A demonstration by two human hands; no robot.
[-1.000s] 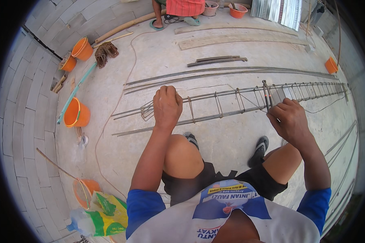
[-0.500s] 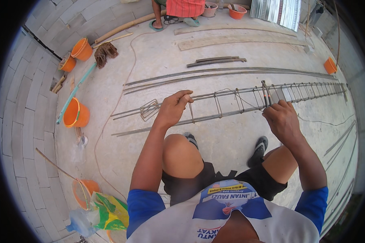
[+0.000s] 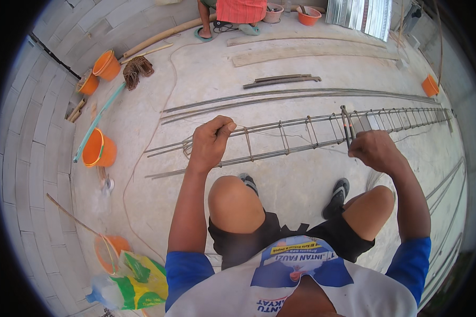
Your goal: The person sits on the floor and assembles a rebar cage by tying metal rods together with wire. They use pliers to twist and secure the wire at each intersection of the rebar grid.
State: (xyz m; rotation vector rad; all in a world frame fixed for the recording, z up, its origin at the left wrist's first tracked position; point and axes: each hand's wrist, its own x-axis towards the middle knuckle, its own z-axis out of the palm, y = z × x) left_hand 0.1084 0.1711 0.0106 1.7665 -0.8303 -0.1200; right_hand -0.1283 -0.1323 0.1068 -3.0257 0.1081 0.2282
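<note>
A long cage of steel bars and square stirrups lies across the concrete floor in front of my knees. My left hand is raised near the cage's left end, its thumb and fingers pinched on a thin tie wire that trails right across the bars. A pair of pincers with dark handles is gripped in my right hand; their head points away, over the cage's far bar. Whether the jaws hold any wire is too small to tell. Some loose stirrups at the left end are partly behind my left hand.
Beyond the cage lie loose bars, short bars and wooden planks. Orange buckets line the left wall, near bundled stirrups. A person in red is at the back. More bars lie at right.
My left hand has shifted left, now covering more of the loose stirrups, with the wire trailing from it. My right hand has moved slightly right with the pincers. My right knee has swung outward.
</note>
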